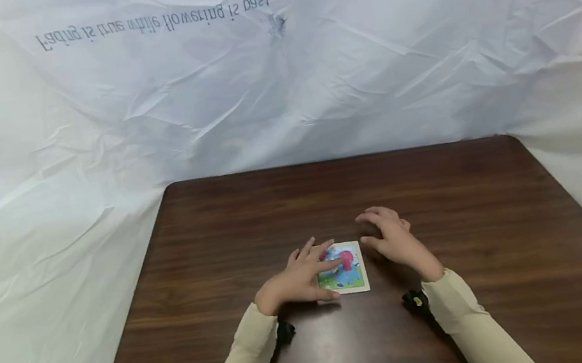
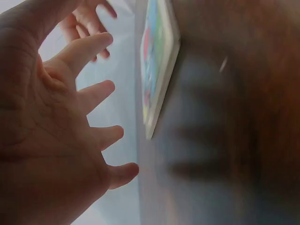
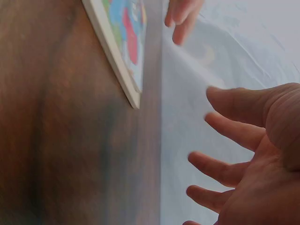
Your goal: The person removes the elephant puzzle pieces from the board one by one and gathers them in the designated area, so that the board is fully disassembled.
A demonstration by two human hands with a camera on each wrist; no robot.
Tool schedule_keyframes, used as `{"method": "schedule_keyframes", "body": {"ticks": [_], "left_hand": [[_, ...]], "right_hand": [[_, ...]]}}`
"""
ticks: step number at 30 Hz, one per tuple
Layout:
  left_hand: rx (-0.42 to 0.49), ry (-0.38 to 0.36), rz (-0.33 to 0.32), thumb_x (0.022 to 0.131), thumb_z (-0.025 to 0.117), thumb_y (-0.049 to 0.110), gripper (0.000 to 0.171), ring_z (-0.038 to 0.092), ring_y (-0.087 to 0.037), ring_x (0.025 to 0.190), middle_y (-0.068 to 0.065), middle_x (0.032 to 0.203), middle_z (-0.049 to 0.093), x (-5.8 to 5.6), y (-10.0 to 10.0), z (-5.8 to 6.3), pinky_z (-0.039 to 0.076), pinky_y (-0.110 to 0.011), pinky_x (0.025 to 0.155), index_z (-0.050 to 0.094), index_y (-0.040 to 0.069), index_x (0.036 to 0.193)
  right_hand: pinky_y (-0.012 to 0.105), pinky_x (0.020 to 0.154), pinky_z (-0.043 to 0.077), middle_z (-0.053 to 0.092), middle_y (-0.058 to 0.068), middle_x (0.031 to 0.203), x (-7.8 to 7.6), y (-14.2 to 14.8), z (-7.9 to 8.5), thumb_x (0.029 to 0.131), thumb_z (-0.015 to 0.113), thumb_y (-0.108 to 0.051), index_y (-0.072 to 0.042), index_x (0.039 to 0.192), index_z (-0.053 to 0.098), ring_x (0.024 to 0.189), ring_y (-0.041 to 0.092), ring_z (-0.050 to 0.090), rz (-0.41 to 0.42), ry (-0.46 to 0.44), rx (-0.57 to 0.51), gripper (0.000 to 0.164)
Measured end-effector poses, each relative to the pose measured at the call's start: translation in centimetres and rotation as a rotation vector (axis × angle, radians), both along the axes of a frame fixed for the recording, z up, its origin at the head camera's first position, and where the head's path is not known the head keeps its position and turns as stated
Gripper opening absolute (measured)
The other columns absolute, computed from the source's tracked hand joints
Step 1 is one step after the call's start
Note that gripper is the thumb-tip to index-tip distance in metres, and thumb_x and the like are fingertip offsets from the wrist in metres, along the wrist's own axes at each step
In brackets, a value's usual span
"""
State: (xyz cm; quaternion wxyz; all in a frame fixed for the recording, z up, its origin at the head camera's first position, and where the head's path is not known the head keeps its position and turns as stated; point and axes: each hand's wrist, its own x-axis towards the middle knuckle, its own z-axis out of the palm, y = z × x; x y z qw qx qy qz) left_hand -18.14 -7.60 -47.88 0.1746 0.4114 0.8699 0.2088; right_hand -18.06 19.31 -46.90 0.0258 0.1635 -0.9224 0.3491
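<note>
A small square picture puzzle (image 1: 356, 280) with a pale frame lies flat on the dark wooden table (image 1: 250, 214). Its colourful picture shows pink, blue and green. The left hand (image 1: 299, 278) hovers over the puzzle's left part with fingers spread, hiding some of it; the left wrist view shows a gap between these fingers and the puzzle (image 2: 161, 70). To the right of the puzzle is the right hand (image 1: 395, 240), its fingers loosely bent and apart from the frame. Nothing lies between the fingers of this right hand (image 3: 243, 145) in the right wrist view.
A white sheet with printed lettering (image 1: 152, 23) hangs behind the table and along both sides. Dark bands (image 1: 285, 332) sit at both wrists, below pale sleeves (image 1: 241, 362). The table's far edge (image 1: 339, 158) meets the sheet.
</note>
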Motion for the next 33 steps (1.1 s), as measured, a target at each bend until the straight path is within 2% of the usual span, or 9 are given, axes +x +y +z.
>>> {"method": "schedule_keyframes", "body": {"ticks": [5,8,13,17,23,33], "left_hand": [[-0.047,-0.049,-0.019,0.092,0.071,0.049,0.075,-0.004,-0.043,0.153,-0.007,0.170,0.008,0.5,0.3,-0.2,0.007,-0.071,0.113,0.042,0.026,0.157],[-0.084,-0.057,-0.013,0.095,0.068,0.048,0.072,-0.005,-0.041,0.153,-0.008,0.170,0.006,0.6,0.3,-0.2,0.006,-0.069,0.115,0.040,0.027,0.157],[-0.142,-0.027,-0.002,0.102,0.060,0.038,0.061,-0.004,-0.038,0.154,-0.007,0.170,0.005,0.8,0.4,-0.2,0.007,-0.065,0.117,0.037,0.031,0.158],[-0.179,0.006,-0.007,0.104,0.058,0.032,0.058,-0.001,-0.037,0.154,-0.007,0.170,0.006,1.4,0.7,-0.6,0.011,-0.064,0.117,0.035,0.035,0.158],[-0.187,0.034,0.006,0.104,0.058,0.030,0.059,0.001,-0.037,0.154,-0.007,0.170,0.007,2.2,1.0,-1.0,0.015,-0.064,0.116,0.035,0.036,0.158],[-0.203,0.052,0.015,0.104,0.059,0.029,0.059,0.004,-0.037,0.154,-0.007,0.169,0.011,2.0,1.1,-0.7,0.016,-0.064,0.116,0.037,0.035,0.158]], "right_hand": [[0.072,0.094,0.023,0.053,0.027,0.138,-0.3,-1.1,-0.5,0.091,0.075,-0.010,-0.003,0.115,0.072,0.132,0.053,0.038,0.021,-0.026,0.046,0.026],[0.073,0.096,0.021,0.055,0.026,0.137,-0.3,-1.3,-0.4,0.090,0.076,-0.009,-0.004,0.112,0.075,0.131,0.052,0.039,0.035,-0.047,0.056,0.023],[0.073,0.097,0.020,0.053,0.027,0.139,-0.1,-1.2,-0.7,0.091,0.075,-0.011,-0.005,0.117,0.074,0.131,0.053,0.038,0.049,-0.098,0.087,0.027],[0.072,0.098,0.020,0.053,0.025,0.137,0.4,-1.2,-1.3,0.091,0.077,-0.014,-0.007,0.116,0.075,0.130,0.052,0.038,0.042,-0.133,0.124,0.026],[0.072,0.097,0.023,0.053,0.023,0.134,0.9,-1.2,-2.2,0.087,0.082,-0.016,-0.009,0.112,0.076,0.129,0.052,0.038,0.029,-0.110,0.147,0.027],[0.071,0.094,0.027,0.054,0.020,0.129,0.1,-1.4,-2.3,0.086,0.082,-0.014,-0.012,0.105,0.075,0.125,0.051,0.040,0.021,-0.100,0.135,0.020]]}}
